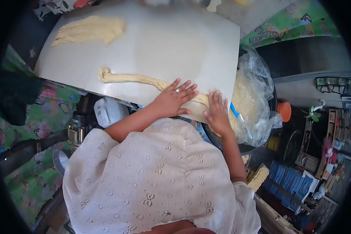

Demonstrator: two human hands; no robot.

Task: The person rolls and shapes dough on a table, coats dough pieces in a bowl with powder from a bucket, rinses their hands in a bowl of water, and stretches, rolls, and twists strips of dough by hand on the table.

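Observation:
A long, thin rope of dough [134, 78] lies across the near part of the white tabletop [167, 43], with a thicker curled lump at its left end. My left hand [177, 97], a ring on one finger, rests flat on the rope with its fingers spread. Near the rope's right end, my right hand [217, 111] lies with fingers extended, touching the dough at the table's edge. Both palms hide parts of the rope. Toward the far left of the tabletop is a flattened, creased sheet of dough [90, 29].
Right of the table stands a large dark basin [274, 105] with a mass of dough [241, 84] under clear plastic [259, 74]. A blue-handled knife [238, 113] lies on it. A white jug [105, 112] stands below the table's left front edge. Beyond the basin is an orange container [284, 112].

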